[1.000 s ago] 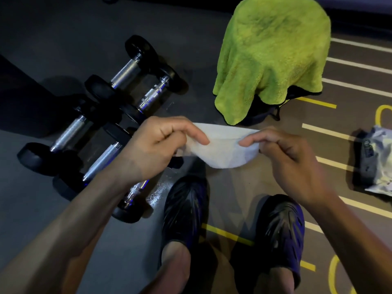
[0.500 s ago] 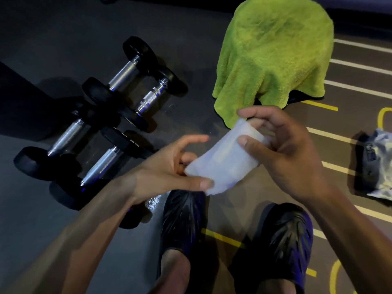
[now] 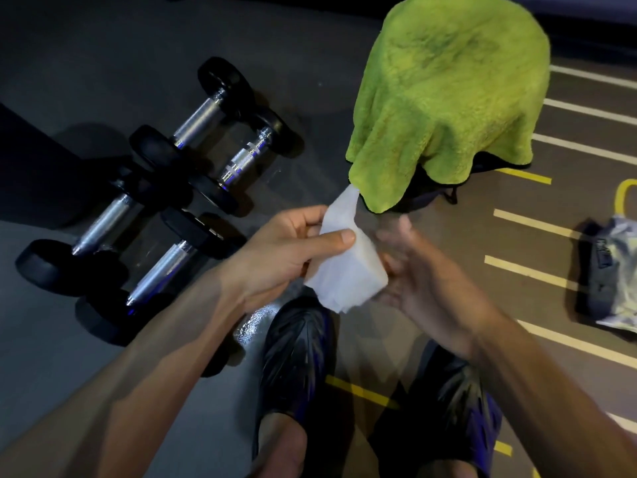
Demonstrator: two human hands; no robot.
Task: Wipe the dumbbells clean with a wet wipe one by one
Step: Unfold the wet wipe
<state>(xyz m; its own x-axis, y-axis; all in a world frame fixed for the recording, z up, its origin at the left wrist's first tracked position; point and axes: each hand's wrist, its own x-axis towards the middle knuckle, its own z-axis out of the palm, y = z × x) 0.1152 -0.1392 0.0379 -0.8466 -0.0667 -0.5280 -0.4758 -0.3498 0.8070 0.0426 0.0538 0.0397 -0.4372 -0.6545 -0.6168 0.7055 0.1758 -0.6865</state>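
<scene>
A white wet wipe (image 3: 346,267), folded into a thick pad, sits between my two hands above my shoes. My left hand (image 3: 286,253) pinches it with the thumb on top and the fingers behind. My right hand (image 3: 424,270) is blurred; its palm lies against the wipe's right side with fingers loosely spread. Several dumbbells (image 3: 165,215) with black heads and chrome handles lie side by side on the floor to the left, apart from both hands.
A green towel (image 3: 451,98) drapes over a dark object behind my hands. A wet-wipe packet (image 3: 617,270) lies on the floor at far right. My two dark shoes (image 3: 296,367) stand below, beside a wet patch (image 3: 255,326) on the floor. Yellow and white lines mark the floor.
The wipe went from a stretched strip to a folded pad. My left hand took it under the thumb, and my right hand let go of its pinch and moved down beside it.
</scene>
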